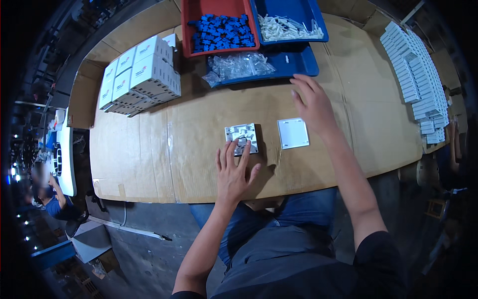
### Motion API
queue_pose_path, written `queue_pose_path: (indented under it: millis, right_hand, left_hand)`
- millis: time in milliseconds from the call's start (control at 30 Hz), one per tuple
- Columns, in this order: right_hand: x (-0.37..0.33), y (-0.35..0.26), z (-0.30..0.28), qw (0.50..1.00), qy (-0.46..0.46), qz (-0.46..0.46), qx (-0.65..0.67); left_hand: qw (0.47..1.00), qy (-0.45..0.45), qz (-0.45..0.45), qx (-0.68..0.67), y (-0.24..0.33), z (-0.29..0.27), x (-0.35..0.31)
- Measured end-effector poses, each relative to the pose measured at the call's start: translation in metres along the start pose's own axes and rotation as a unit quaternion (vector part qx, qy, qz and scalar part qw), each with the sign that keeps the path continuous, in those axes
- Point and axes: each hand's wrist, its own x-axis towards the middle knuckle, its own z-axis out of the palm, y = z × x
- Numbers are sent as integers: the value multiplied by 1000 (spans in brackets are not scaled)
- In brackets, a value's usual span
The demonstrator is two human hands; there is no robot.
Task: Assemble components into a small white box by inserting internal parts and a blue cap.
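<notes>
My left hand is open, its fingers spread and resting on the near edge of a square white case with grey and dark parts showing in it. To the right of that case lies a flat white square cover with raised edges and small corner posts. Beyond the cover, my right hand is raised with thumb and fingers apart, and nothing shows between them. Its fingertips are close to the near right corner of a lower blue tray, which holds clear plastic bags and one small white piece.
A red bin of blue plastic pieces and a blue bin of white pieces stand at the back. Stacked white boxes are at the left, tall white stacks at the right. Cardboard covers the table. Another person sits far left.
</notes>
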Motion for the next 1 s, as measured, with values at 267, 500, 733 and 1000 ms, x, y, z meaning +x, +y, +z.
queue_pose_path:
  millis: [267, 500, 733, 1000]
  right_hand:
    - [62, -48, 95, 967, -131, -210, 66]
    - [63, -69, 147, 969, -92, -229, -24]
    - [24, -86, 78, 858, 61, 85, 502]
    - [-109, -142, 1, 803, 43, 224, 550]
  left_hand:
    - [998, 61, 6, -32, -5, 7, -4]
    - [995, 95, 26, -34, -1, 6, -6]
    - [990, 126, 22, -60, -1, 3, -12]
    - [750, 216, -115, -614, 65, -7, -10]
